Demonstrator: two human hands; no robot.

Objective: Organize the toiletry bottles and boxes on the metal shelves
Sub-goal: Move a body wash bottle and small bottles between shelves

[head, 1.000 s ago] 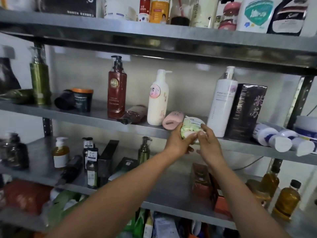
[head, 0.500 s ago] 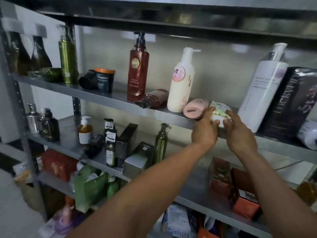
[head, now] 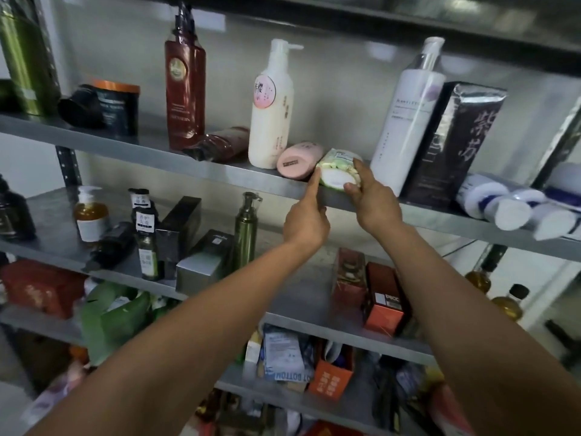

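A small green-and-white bottle [head: 338,166] lies on its side at the front of the upper metal shelf [head: 188,160]. It sits between a pink bottle [head: 300,160] lying flat and a tall white pump bottle [head: 405,121]. My right hand [head: 371,199] grips the small bottle from the right, thumb below and fingers on top. My left hand [head: 306,221] points up, its straight index fingertip touching the bottle's left edge while the other fingers are curled and hold nothing.
The same shelf also holds a cream pump bottle [head: 272,111], a red pump bottle [head: 185,89], a toppled dark red bottle [head: 220,144], a dark box [head: 452,143] and white tubes [head: 503,206]. The lower shelf [head: 298,297] carries boxes, an orange box [head: 385,303] and a green pump bottle [head: 246,228].
My left hand has let go of the small bottle and dropped below the shelf edge, leaving only its index finger on it. My right hand keeps its grip.
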